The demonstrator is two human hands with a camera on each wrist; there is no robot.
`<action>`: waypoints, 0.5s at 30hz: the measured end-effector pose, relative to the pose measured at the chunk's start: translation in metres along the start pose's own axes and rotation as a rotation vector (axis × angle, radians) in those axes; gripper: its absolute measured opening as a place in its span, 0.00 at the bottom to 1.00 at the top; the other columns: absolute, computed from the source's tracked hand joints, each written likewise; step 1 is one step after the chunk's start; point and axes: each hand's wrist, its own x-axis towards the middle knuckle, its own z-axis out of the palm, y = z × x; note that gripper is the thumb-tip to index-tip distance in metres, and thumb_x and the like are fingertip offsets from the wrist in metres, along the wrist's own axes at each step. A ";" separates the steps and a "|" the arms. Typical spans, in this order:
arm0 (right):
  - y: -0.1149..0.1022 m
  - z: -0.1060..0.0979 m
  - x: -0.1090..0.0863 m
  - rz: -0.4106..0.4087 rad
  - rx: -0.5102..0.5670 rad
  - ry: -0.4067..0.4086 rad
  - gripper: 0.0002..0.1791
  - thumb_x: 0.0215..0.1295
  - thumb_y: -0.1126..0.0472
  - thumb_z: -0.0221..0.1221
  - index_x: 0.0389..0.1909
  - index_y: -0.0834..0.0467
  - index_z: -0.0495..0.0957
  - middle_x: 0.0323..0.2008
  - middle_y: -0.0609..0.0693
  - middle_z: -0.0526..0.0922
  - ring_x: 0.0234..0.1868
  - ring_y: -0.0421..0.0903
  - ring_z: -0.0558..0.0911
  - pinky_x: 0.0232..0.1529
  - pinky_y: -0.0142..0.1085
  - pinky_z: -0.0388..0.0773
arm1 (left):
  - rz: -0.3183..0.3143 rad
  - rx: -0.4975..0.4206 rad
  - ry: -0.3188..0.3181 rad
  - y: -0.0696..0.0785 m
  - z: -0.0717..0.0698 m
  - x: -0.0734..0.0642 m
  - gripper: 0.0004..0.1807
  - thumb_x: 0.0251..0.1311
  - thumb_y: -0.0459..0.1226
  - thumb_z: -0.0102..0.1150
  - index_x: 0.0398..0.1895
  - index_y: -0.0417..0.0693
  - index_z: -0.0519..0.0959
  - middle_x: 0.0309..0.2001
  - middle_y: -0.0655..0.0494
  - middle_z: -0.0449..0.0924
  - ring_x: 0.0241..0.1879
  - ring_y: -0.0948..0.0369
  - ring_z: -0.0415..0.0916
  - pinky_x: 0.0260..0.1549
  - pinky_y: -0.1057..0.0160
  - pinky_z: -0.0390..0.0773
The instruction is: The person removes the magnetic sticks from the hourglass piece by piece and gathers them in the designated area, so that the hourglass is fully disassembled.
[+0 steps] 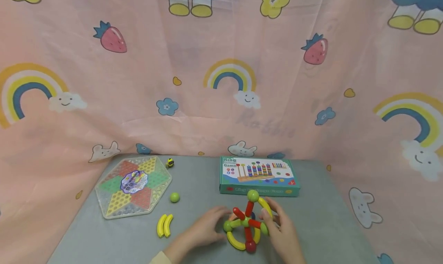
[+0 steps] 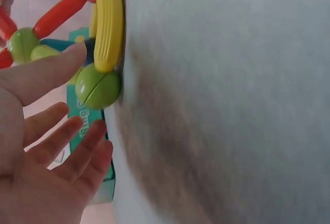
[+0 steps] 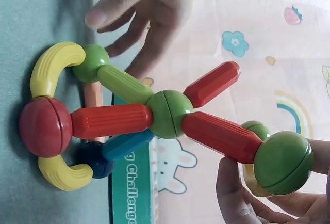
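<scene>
A magnetic ball-and-rod construction [image 3: 170, 114] stands on the table, with red, green and blue balls joined by straight and curved rods. Red rods and a light green rod spread from its central green ball [image 1: 246, 222]. My right hand [image 1: 285, 233] pinches a yellow curved rod [image 1: 265, 206] on the construction's upper right, close to a green ball [image 3: 283, 163]. On the other side is my left hand [image 1: 207, 225], its fingers apart and gripping nothing. Its thumb lies near the low green ball [image 2: 98, 87]; whether they touch I cannot tell.
Two yellow curved rods [image 1: 164, 225] and a loose green ball [image 1: 174, 197] lie on the left. Behind them are a hexagonal Chinese checkers board [image 1: 114, 198] and a small yellow-black toy [image 1: 170, 162]. A green Ring Challenge Game box [image 1: 259, 176] lies at the back, before a pink printed curtain [image 1: 194, 133].
</scene>
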 end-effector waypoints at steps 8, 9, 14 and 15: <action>0.000 -0.001 -0.002 0.033 0.020 -0.006 0.54 0.57 0.22 0.55 0.75 0.54 0.60 0.70 0.61 0.68 0.61 0.58 0.78 0.51 0.44 0.84 | -0.028 -0.002 -0.043 0.003 0.010 0.011 0.33 0.47 0.40 0.79 0.61 0.58 0.80 0.63 0.63 0.76 0.64 0.57 0.71 0.63 0.53 0.74; 0.001 -0.002 -0.003 0.029 0.029 -0.005 0.54 0.57 0.22 0.56 0.75 0.54 0.61 0.71 0.60 0.68 0.61 0.58 0.77 0.51 0.44 0.84 | -0.028 0.002 -0.030 0.002 0.013 0.012 0.32 0.46 0.40 0.79 0.59 0.58 0.80 0.62 0.64 0.76 0.63 0.58 0.72 0.62 0.54 0.75; 0.004 -0.002 -0.006 0.008 0.041 0.003 0.53 0.56 0.23 0.59 0.74 0.52 0.62 0.72 0.57 0.68 0.64 0.58 0.76 0.53 0.45 0.84 | -0.077 -0.008 0.055 0.006 0.025 0.009 0.29 0.40 0.41 0.82 0.51 0.57 0.83 0.49 0.66 0.78 0.49 0.62 0.76 0.50 0.57 0.80; 0.005 -0.001 -0.006 0.006 0.049 0.009 0.52 0.56 0.25 0.60 0.74 0.52 0.62 0.71 0.57 0.69 0.64 0.58 0.77 0.52 0.45 0.84 | -0.092 -0.012 0.066 0.007 0.027 0.008 0.29 0.39 0.41 0.82 0.49 0.56 0.83 0.46 0.66 0.77 0.46 0.64 0.75 0.46 0.59 0.80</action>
